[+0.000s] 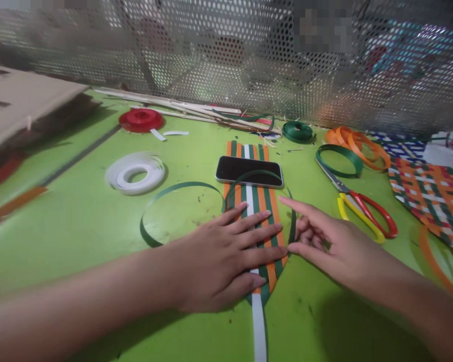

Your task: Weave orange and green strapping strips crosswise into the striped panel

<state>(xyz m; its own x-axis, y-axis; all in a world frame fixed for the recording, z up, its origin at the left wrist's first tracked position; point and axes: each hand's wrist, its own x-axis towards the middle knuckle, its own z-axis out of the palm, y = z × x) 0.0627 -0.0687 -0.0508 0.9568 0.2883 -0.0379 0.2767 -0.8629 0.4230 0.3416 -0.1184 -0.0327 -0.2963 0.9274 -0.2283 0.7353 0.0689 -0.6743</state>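
Observation:
My left hand (219, 256) lies flat with fingers spread, pressing on a mat of orange, green and white strips (272, 201) laid side by side. A smartphone (249, 171) rests across the strips beyond my fingers. One thin green strip (181, 185) loops up from the left of the mat and curves over it to the right. My right hand (326, 236) is at the mat's right edge, index finger and thumb stretched apart, other fingers curled. Its thumb tip is beside the lower end of the green strip; whether they touch is unclear. A white strip (259, 327) extends toward me.
Scissors (345, 191) with red and yellow handles lie right, near green (297, 131) and orange coils (370, 148) and a woven piece (430, 191). White (136, 173) and red rolls (141, 120) sit left, near cardboard (30, 105). A perforated metal panel (211, 55) stands behind.

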